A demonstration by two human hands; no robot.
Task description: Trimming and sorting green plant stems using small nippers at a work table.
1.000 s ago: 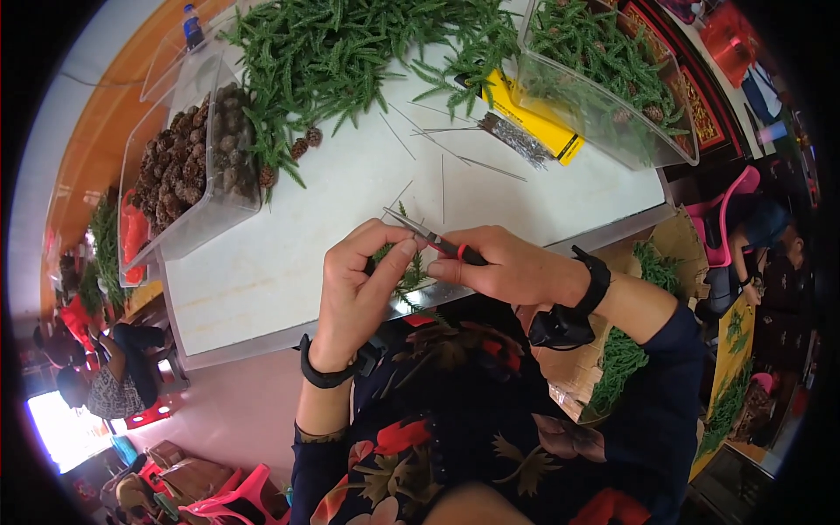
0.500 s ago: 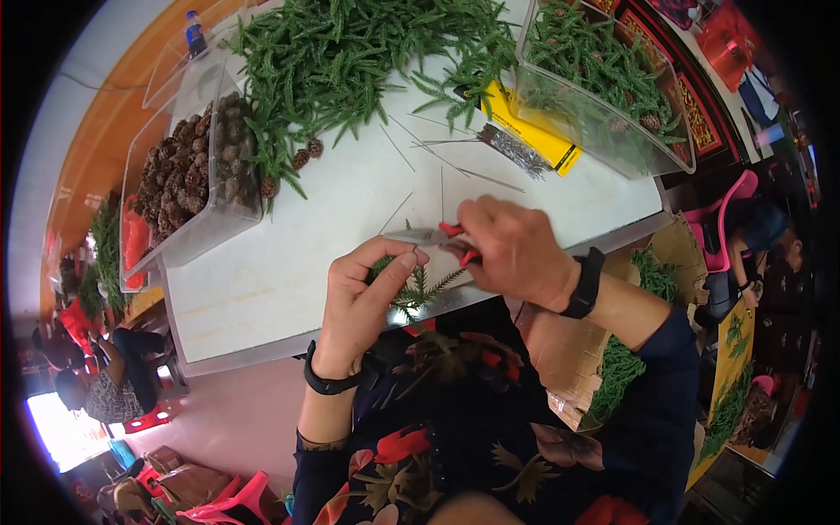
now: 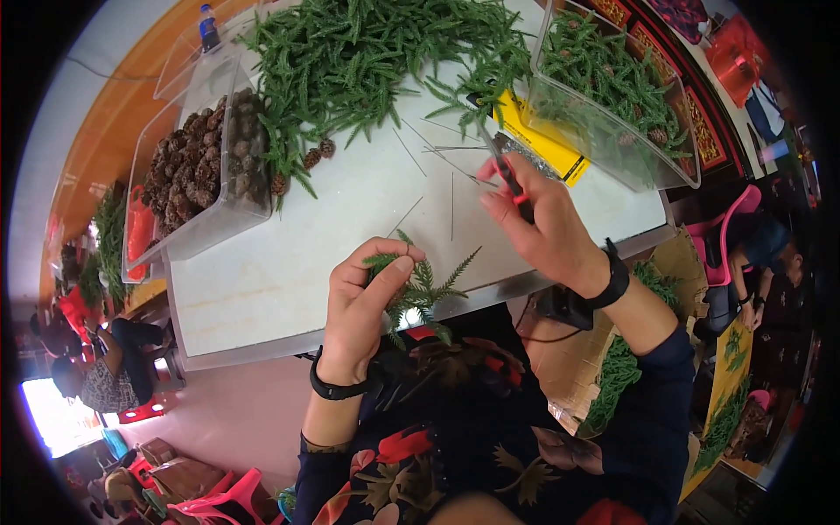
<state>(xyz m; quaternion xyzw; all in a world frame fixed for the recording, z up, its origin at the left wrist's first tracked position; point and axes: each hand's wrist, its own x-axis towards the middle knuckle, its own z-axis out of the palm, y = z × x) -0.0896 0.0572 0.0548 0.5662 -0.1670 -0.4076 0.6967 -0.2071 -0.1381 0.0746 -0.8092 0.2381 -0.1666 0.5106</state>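
My left hand [image 3: 357, 302] pinches a green artificial pine sprig [image 3: 426, 282] between thumb and fingers, just above the table's near edge. Its needled tips fan out to the right and downward, and the pinched end is partly covered by my fingers. My right hand [image 3: 551, 223] is closed round a pair of pliers [image 3: 501, 164] with red and black handles, held apart from the sprig. The jaws point up and away, over the wire bundle [image 3: 528, 156]. Several thin loose wires [image 3: 452, 206] lie on the white table [image 3: 289, 276] beyond my hands.
A heap of pine sprigs [image 3: 350, 66] covers the far side. Pine cones [image 3: 188, 166] fill a clear bin at left; another clear bin [image 3: 612, 144] holds greenery at right. A yellow packet [image 3: 551, 144] lies beside it. Other people [image 3: 114, 376] sit at the far left and right.
My right hand has moved up and to the right with the pliers, away from the sprig; their jaws now point away from me. My left hand still grips the sprig in nearly the same place.
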